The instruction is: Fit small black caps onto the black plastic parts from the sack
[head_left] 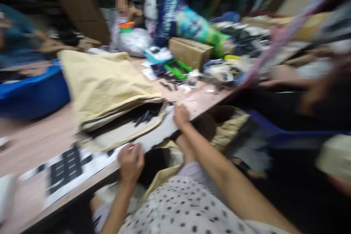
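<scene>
A pale yellow cloth bag (106,80) lies on the pink table, its mouth toward me and several small black pieces (148,117) inside. Along the table's front edge, below the bag's mouth, runs a white strip (161,131). My left hand (131,161) has its fingers bent over the strip's near edge. At the far right end, by the bag's corner, my right hand (181,116) is closed on the strip; blur hides its fingertips. A white sheet with black printing (65,168) lies left of my left hand.
A blue basin (35,89) stands on the left. Behind the bag are a green tray (178,69), a cardboard box (190,51), tape rolls (222,73) and a clear plastic bag (135,42). Other people sit across the table and on the right. Another yellow bag (233,126) hangs below the edge.
</scene>
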`<state>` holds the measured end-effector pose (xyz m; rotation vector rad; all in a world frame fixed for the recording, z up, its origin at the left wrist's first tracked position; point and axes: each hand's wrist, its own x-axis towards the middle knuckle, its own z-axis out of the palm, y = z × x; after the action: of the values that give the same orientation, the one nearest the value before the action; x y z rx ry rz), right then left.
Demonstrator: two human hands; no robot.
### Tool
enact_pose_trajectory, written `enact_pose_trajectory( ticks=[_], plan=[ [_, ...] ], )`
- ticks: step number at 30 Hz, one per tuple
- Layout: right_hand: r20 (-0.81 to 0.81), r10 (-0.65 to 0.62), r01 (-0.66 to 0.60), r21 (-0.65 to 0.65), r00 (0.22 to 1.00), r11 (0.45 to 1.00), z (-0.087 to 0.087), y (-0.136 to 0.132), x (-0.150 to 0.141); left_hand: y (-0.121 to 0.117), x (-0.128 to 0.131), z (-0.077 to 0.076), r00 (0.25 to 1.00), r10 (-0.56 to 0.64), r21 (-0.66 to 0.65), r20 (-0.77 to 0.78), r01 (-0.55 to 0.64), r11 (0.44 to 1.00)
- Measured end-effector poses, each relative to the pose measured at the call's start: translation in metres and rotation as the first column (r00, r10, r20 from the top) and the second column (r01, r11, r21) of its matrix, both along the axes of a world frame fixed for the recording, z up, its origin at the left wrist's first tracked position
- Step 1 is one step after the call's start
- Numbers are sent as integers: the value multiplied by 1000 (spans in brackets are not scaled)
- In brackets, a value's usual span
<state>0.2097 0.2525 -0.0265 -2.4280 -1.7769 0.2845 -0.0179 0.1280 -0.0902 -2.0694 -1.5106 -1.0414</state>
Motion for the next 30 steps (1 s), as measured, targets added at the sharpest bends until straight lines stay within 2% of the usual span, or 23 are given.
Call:
enact_pose_trajectory(
  ticks=[3,6,10,13,15,17,20,24,27,30],
  plan=[
    [-18,9,-8,40,1000,999,-11,5,7,-1,-1,-14,999,39,-143,27,-35,989],
    [22,51,-53,122,998,991,-29,11,8,-1,3,-20,992,95,-153,86,-81,985],
    [116,50,-73,206,992,976,-47,11,10,7,13,-14,966,81,-154,246,-43,987],
    [140,37,-73,261,989,962,-56,12,13,28,22,-5,932,85,-162,353,-29,986],
    [138,34,-74,298,990,952,-61,13,15,49,25,1,908,128,-226,398,-38,973],
    [126,40,-78,311,991,947,-64,14,16,69,26,8,896,214,-362,388,-65,930],
    [118,47,-80,295,992,952,-63,14,16,94,24,18,901,307,-540,307,-101,835],
    [131,40,-76,284,991,956,-61,13,14,111,20,18,920,336,-643,203,-134,754],
    [140,39,-78,285,989,955,-62,12,14,113,16,12,915,359,-651,183,-160,742],
    [147,39,-80,290,988,954,-63,12,14,107,9,12,905,375,-614,201,-182,768]
  ],
)
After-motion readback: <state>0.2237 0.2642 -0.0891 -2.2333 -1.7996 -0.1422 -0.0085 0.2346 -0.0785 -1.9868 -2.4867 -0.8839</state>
